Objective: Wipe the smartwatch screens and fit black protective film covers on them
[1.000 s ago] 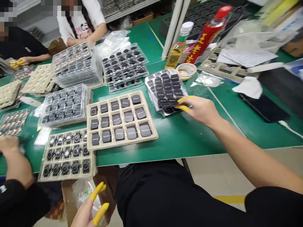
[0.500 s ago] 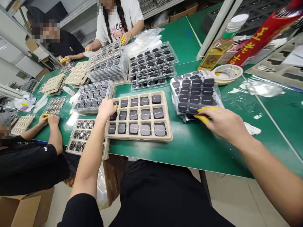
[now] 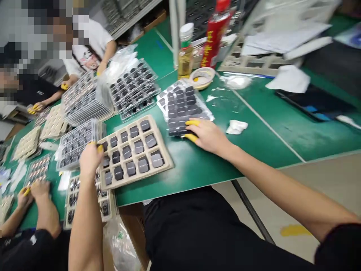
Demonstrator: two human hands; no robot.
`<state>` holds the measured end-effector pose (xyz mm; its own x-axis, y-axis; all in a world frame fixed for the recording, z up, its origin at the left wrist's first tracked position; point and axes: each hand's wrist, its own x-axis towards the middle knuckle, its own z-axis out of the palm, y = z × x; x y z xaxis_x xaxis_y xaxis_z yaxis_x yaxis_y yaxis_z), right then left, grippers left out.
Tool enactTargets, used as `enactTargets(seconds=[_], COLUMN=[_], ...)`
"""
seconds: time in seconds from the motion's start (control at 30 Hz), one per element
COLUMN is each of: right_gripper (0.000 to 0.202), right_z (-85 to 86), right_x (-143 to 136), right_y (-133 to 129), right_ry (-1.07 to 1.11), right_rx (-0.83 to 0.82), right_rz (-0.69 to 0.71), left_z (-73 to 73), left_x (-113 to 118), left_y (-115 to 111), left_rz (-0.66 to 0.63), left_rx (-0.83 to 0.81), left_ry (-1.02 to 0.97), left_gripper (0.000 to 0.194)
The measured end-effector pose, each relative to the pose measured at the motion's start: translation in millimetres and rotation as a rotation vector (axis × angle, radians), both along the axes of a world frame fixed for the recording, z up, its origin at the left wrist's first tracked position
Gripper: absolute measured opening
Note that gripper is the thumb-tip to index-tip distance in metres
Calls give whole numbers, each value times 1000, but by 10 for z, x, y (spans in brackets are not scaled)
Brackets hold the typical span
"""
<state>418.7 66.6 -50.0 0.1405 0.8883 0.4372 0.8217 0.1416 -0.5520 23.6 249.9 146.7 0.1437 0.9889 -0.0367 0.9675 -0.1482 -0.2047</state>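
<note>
Beige tray [image 3: 167,162], dark squares [image 3: 143,164] in its compartments | my left hand [image 3: 90,160] at its left edge, grip unclear | my right fingers [image 3: 193,123] clamped on dark-pad sheet [image 3: 180,109] | green bench [image 3: 197,162], white-shirted person [image 3: 97,35] across

A plain black sleeve [image 3: 341,246] ended above the bare right forearm [image 3: 270,177] at four o'clock, and black clothing [image 3: 214,233] covered the lap at six. Yellow finger covers [image 3: 193,122] capped fingers of the right hand [image 3: 210,136], centrally, and the left hand [image 3: 90,160], at nine.

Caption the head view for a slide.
Left hand at a beige tray of dark square pieces, right hand on stacked black-patterned sheets.
</note>
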Motion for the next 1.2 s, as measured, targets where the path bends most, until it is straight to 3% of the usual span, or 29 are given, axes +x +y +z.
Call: enactTargets(seconds=[0.07,0.13,0.23,0.3,0.37,0.43,0.53,0.87,1.07,1.2], right_gripper=[25,34,44,43,29,18,14,11,12,10], right_z=[224,482,747,750,629,465,294,224,138,206], right_x=[-67,-269,-792,-1130,-1343,-1415,-1375,-1411,-1389,-1363], right_y=[-125,-328,-688,-887,-1014,-1076,-1102,-1078,-1070,-1073], right_ry=[27,103,517,624,615,586,570,478,333,205], right_rx=[0,25,44,-62,-175,-242,-275,-235,-157,-126], right_rz=[-13,-15,172,260,240,203,185,131,115,168], left_z=[27,-90,-529,-890,-1197,-1398,-1537,-1878,-1969,-1963], left_x=[-43,4,258,477,643,712,682,613,731,774], left_y=[-271,-750,-1701,-2220,-2506,-2597,-2596,-2555,-2496,-2436], left_rz=[13,28,96,137,171,189,155,59,106,130], left_rx=[-12,-164,-421,-603,-743,-834,-945,-940,-918,-956], left_ry=[-388,-863,-1194,-1340,-1449,-1479,-1487,-1574,-1631,-1634], left_gripper=[26,40,62,68,66,63,60,61,66,74])
